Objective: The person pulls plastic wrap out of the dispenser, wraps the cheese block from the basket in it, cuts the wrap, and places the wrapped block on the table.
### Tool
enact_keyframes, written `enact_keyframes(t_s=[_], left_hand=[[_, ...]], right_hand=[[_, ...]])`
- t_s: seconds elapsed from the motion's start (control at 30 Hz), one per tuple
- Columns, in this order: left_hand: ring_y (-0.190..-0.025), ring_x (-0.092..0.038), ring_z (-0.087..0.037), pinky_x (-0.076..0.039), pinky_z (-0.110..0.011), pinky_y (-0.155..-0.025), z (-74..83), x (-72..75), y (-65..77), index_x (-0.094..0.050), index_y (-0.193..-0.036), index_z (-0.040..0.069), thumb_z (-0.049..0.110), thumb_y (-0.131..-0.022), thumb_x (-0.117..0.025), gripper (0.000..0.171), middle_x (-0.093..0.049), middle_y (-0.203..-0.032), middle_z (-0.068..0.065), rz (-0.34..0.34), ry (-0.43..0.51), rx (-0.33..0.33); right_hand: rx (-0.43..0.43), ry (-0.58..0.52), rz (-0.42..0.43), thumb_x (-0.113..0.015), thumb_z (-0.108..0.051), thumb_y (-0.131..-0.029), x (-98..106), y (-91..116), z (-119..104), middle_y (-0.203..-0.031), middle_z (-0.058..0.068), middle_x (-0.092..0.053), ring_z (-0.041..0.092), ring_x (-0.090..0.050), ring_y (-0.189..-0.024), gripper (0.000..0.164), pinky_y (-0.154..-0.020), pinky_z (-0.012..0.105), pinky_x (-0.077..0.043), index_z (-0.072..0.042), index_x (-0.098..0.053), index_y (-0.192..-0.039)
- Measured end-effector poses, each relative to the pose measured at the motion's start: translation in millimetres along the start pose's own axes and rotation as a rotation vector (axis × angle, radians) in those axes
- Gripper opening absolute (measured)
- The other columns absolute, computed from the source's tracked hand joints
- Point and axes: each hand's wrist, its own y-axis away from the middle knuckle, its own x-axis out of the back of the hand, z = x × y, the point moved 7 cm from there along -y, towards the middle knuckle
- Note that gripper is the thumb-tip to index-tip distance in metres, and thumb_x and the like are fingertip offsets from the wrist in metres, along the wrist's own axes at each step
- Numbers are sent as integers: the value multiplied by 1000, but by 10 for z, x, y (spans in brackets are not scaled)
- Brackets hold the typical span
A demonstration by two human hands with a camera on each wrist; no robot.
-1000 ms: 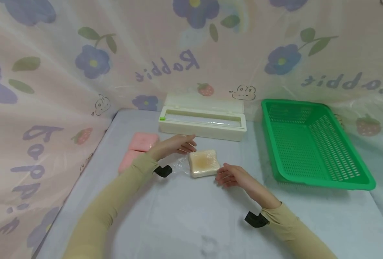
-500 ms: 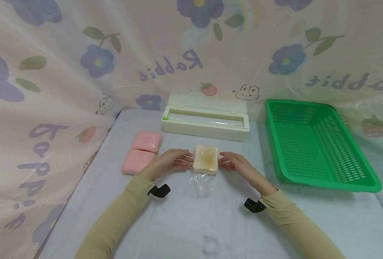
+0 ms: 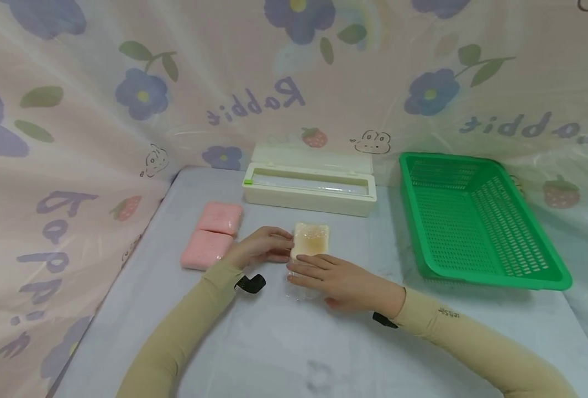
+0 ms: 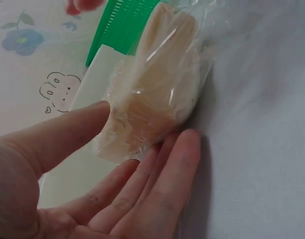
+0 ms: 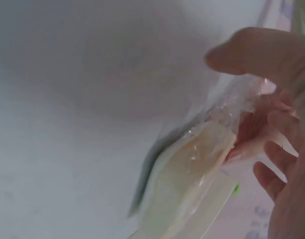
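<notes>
A bread slice (image 3: 312,239) in clear plastic film lies on the table at the middle of the head view, browned patch upward. Loose film (image 3: 301,293) spreads from its near edge. My left hand (image 3: 261,246) is at the slice's left edge, thumb and fingers apart, fingertips at the wrapped side (image 4: 152,99) in the left wrist view. With fingers nearly straight, my right hand (image 3: 341,279) reaches over the near edge and the loose film, hiding part of both. In the right wrist view its thumb stands away from the fingers, beside the wrapped bread (image 5: 187,174).
Two pink wrapped squares (image 3: 208,250) lie left of my left hand. A white film dispenser (image 3: 309,200), lid raised, stands behind the bread. On the right is a green perforated basket (image 3: 488,279). A printed curtain (image 3: 189,83) hangs behind the table.
The bread slice has been turned, so its loose film points toward me instead of left. My right hand has moved from the slice's right edge onto the near film.
</notes>
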Motion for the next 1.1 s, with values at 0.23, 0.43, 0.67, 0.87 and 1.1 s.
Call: enact_keyframes(t_s=[0.23,0.43,0.67,0.87,1.1], left_hand=[[-88,-66,-25,-54,-41,-86,-43,12,-77,-46,-127,-8,0,-90,-64,42,-62,-111,-21,3,14,7],[-87,-66,-24,-55,-40,-84,-67,15,-105,-47,-126,-8,-4,-89,-64,41,-63,-109,-20,9,43,13],[-88,-66,-24,-55,-39,-83,-64,50,-97,-48,-126,-8,-4,-88,-65,41,-62,-111,-20,35,42,22],[-90,-66,-25,-54,-39,-85,-60,46,-85,-49,-127,-7,-4,-88,-65,42,-62,-113,-21,45,26,5],[-90,-67,-28,-56,-39,-81,-77,41,-87,-52,-126,-8,-10,-86,-65,42,-64,-110,-22,76,63,-12]], right_hand=[[100,186,-46,-81,-12,-75,-140,-263,-76,-143,-2,-43,24,-38,-132,86,-111,35,-26,-18,-36,-148],[135,340,28,-67,-11,-89,-126,-300,-130,-115,-1,-57,18,-48,-117,27,-102,31,-36,-18,-62,-115],[60,37,132,-73,-6,-84,-33,-202,-11,-119,4,-58,19,-51,-116,26,-101,28,-41,-13,-65,-108],[-147,-412,306,-69,-1,-86,25,-148,264,-113,6,-57,17,-55,-103,20,-86,26,-49,-7,-68,-105],[-594,-835,434,-70,-5,-87,-67,-123,715,-97,3,-68,13,-62,-88,12,-76,25,-54,-4,-70,-99]])
